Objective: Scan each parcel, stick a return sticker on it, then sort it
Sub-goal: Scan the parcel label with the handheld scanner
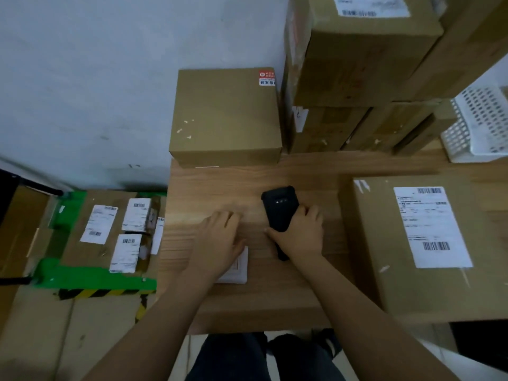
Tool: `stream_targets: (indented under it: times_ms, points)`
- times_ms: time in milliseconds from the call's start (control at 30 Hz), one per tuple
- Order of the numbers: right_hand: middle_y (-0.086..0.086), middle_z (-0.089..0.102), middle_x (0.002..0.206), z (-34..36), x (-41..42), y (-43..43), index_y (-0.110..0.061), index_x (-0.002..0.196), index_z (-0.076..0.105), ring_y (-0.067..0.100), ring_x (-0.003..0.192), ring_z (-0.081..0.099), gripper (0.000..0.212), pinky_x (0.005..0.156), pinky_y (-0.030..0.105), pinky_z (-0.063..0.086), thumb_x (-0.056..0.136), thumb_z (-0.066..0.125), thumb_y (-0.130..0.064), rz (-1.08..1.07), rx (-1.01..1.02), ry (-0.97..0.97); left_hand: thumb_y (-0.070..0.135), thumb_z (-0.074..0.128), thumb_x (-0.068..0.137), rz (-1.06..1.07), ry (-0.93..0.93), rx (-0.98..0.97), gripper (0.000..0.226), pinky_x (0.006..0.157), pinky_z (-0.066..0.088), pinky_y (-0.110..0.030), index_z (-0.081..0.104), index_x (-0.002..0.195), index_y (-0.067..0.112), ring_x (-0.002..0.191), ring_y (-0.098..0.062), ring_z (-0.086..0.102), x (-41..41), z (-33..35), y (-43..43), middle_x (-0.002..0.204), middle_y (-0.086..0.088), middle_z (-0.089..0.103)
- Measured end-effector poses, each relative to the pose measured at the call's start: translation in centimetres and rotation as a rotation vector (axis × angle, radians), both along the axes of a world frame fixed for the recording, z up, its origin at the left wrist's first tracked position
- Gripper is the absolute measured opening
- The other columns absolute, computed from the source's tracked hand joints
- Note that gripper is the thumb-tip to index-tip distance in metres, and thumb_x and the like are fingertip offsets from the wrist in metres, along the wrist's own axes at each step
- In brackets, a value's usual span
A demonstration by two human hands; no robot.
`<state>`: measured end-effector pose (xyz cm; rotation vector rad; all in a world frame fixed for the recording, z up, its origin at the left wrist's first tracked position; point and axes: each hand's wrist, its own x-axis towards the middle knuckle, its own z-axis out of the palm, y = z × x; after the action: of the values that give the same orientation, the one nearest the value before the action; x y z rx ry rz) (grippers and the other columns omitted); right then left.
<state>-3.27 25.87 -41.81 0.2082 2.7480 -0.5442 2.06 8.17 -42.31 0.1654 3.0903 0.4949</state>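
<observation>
Bare grey wall behind; wooden table serves as the work bench. Back R corner: box stack piled high by the wall, prob. a waiting queue kept off the work area. Front R: big parcel lies flat, shipping label face-up w/ barcodes exposed. It looks set up for scanning, likely next in line. Back centre: flat box w/ a red sticker on its far corner, so prob. already processed & pushed clear. Down L, off the table: green-edged zone w/ small labelled parcels close together, seemingly the sorted pile. White perforated basket far R. R hand has fingers wrapped round the lower half of black scanner, top end pointing away; lifted or resting on the table, can't tell. L hand lies over white sticker pad, fingers stretched fwd & blurred, nothing visibly held; prob. going for a sticker.
</observation>
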Motion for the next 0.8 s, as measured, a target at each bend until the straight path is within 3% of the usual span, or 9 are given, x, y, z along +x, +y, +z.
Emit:
stream_targets:
  times_ms: [133, 367, 533, 800]
  points:
    - [0.014, 0.043, 0.124, 0.4, -0.4, -0.5, -0.005, 0.117, 0.048, 0.030, 0.120, 0.038, 0.072, 0.093, 0.035, 0.038, 0.067, 0.078, -0.048, -0.091, -0.061, 0.014, 0.021, 0.079, 0.070, -0.039, 0.009, 0.005, 0.050, 0.078, 0.046, -0.035, 0.061, 0.115, 0.012, 0.095, -0.025, 0.058, -0.7, 0.1, -0.4, 0.105, -0.005, 0.061]
    - [0.012, 0.046, 0.113, 4.6, -2.2, 1.2, -0.008, 0.110, 0.051, 0.028, 0.109, 0.041, 0.068, 0.086, 0.032, 0.032, 0.059, 0.080, -0.043, -0.079, -0.093, 0.210, 0.018, 0.085, 0.063, -0.079, 0.142, -0.024, 0.054, 0.067, 0.048, -0.036, 0.062, 0.111, 0.007, 0.083, -0.030, 0.061, -4.1, 4.1, 0.6, 0.098, -0.011, 0.062]
    - [0.013, 0.047, 0.115, 9.5, -4.5, 4.6, -0.007, 0.118, 0.051, 0.030, 0.109, 0.040, 0.073, 0.083, 0.032, 0.028, 0.061, 0.079, -0.044, -0.065, -0.046, 0.403, 0.024, 0.080, 0.073, -0.115, 0.304, -0.038, 0.049, 0.076, 0.049, -0.036, 0.062, 0.117, 0.009, 0.091, -0.028, 0.061, -7.3, 9.0, 3.5, 0.104, -0.009, 0.063]
    - [0.018, 0.050, 0.114, 12.3, -6.1, 13.0, -0.003, 0.128, 0.051, 0.037, 0.106, 0.042, 0.084, 0.088, 0.041, 0.035, 0.055, 0.082, -0.032, -0.016, -0.071, 0.631, 0.026, 0.075, 0.078, -0.191, 0.395, -0.063, 0.048, 0.081, 0.048, -0.038, 0.059, 0.121, 0.011, 0.097, -0.026, 0.058, -10.3, 12.5, 11.5, 0.109, -0.006, 0.061]
